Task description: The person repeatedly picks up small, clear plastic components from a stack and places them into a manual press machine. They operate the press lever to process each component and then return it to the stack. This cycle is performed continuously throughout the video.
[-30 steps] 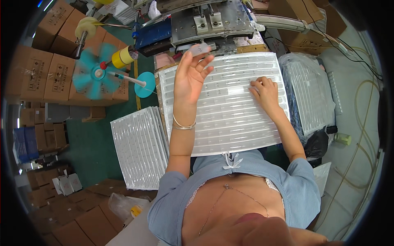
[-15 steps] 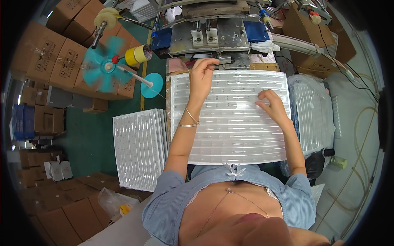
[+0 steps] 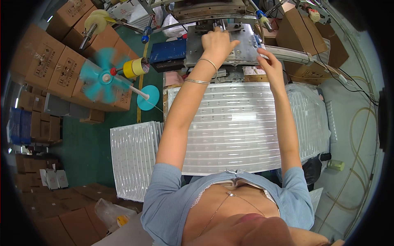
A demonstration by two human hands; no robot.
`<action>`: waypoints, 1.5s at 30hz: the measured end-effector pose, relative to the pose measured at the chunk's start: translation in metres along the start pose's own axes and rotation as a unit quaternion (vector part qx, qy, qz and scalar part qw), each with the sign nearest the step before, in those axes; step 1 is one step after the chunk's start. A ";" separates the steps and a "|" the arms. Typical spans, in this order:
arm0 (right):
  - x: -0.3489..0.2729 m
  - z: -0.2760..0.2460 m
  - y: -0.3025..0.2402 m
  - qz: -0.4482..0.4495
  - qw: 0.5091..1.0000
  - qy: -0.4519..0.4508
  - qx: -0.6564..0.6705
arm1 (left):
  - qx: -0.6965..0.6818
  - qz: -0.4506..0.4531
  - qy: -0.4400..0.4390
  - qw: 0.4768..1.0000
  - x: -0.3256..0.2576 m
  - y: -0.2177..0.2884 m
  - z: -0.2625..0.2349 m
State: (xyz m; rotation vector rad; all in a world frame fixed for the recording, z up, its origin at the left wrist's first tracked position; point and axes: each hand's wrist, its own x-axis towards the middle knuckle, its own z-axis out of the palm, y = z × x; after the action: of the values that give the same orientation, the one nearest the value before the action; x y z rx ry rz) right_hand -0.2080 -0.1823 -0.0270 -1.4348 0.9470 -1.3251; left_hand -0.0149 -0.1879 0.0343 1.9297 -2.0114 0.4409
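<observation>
My left hand reaches over the machine's metal plate, palm down. Its fingers are bent round the small metal fixture at the plate's far side, their tips hidden, and its thumb points right. What they hold, if anything, is hidden. Bangles circle that wrist. Off the plate's front right corner hovers my right hand, thumb and forefinger apart, nothing visible between them. Under both forearms lies a large white ribbed plastic tray sheet, with rows of small dark marks in its far part.
A stack of similar ribbed sheets stands at left, and a plastic-wrapped one at right. A turquoise fan and tape rolls are at far left. A blue block flanks the plate. Cartons line the left side.
Both hands have moved away from me, off the white sheet: my left onto the metal plate's fixture, my right up beside the plate's corner. The view has shifted slightly.
</observation>
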 end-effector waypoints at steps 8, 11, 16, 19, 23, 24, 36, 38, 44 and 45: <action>0.046 0.080 -0.022 -0.285 0.881 0.036 -0.376 | -0.365 -0.087 0.136 0.917 -0.084 -0.016 -0.013; 0.068 0.094 -0.011 -0.337 0.821 0.068 -0.456 | -0.369 -0.058 0.135 0.918 -0.123 -0.015 -0.001; 0.074 0.090 0.000 -0.368 0.800 0.088 -0.467 | -0.403 -0.063 -0.007 0.913 -0.166 0.025 0.011; 0.063 0.079 0.002 -0.369 0.818 0.097 -0.430 | -0.367 0.020 -0.015 0.930 -0.179 0.052 0.020; 0.027 0.031 -0.008 -0.324 0.865 0.063 -0.378 | -0.250 0.142 -0.119 0.950 -0.197 0.071 0.034; 0.015 0.013 -0.004 -0.319 0.870 0.064 -0.371 | -0.221 0.152 -0.129 0.955 -0.200 0.072 0.038; -0.130 -0.071 0.027 -0.091 0.796 -0.261 -0.538 | -0.161 0.208 -0.187 0.947 -0.192 0.063 0.047; -0.131 -0.071 0.023 -0.088 0.817 -0.245 -0.515 | -0.193 0.185 -0.184 0.946 -0.190 0.062 0.040; -0.123 -0.077 0.019 -0.023 0.935 -0.119 -0.333 | -0.346 0.189 -0.092 0.915 -0.193 0.087 0.042; -0.119 -0.077 0.021 -0.029 0.944 -0.097 -0.315 | -0.339 0.212 -0.085 0.913 -0.196 0.094 0.050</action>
State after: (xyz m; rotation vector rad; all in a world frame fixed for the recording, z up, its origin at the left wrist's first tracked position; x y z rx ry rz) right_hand -0.2977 -0.0842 -0.0808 -2.0469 1.2672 -0.9257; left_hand -0.1018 -0.0290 -0.0952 1.1417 -2.2793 -0.3255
